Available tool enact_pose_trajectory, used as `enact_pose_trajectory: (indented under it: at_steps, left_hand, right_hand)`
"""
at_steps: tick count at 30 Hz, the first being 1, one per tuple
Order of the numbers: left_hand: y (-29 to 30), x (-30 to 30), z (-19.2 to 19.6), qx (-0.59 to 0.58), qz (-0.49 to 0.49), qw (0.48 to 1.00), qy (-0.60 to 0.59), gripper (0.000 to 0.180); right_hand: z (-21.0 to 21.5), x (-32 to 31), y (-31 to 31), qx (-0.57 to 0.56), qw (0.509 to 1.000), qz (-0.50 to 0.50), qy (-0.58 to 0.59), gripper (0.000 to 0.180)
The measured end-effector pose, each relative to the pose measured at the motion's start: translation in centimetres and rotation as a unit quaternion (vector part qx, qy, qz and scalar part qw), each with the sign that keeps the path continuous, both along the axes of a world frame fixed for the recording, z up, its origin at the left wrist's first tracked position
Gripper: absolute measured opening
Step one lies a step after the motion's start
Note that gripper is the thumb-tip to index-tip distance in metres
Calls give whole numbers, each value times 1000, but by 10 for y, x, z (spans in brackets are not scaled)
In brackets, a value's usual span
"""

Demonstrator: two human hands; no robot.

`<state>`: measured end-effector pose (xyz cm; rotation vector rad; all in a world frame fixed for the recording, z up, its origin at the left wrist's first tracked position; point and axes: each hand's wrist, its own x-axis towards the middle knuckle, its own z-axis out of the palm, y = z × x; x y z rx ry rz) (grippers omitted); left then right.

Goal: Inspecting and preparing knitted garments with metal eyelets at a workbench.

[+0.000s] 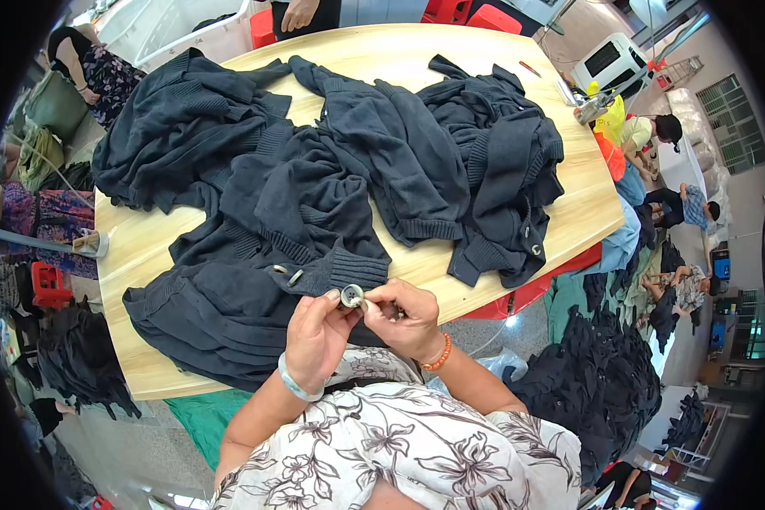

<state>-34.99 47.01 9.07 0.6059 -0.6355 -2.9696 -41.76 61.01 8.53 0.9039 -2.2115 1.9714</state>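
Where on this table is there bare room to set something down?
Bare wood of the table shows between the dark garments and its far edge, and right of the rightmost garment. Garments crowd the middle up to the left hand.

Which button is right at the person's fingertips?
The round, pale-rimmed button between the left hand and right hand; the other visible buttons lie on the dark garments, touched by neither hand.

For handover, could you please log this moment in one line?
left hand: holds round grey button; right hand: touches it; dark knitted garments: on wood-grain table
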Motion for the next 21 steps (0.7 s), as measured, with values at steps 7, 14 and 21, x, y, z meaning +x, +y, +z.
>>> enact_pose_trajectory:
  at_steps: [7, 14, 21]
  left_hand:
    - [3, -2, -2, -41, 9, 999, 8, 18]
    - [11, -2, -12, -112, -18, 993, -10, 20]
    - [11, 1, -14, -122, -35, 991, -40, 14]
  right_hand:
    - [5, -8, 15, 22, 995, -14, -101, 23]
    - [27, -9, 8, 250, 964, 16, 92, 49]
    - [24, -12, 13, 225, 968, 48, 97, 33]
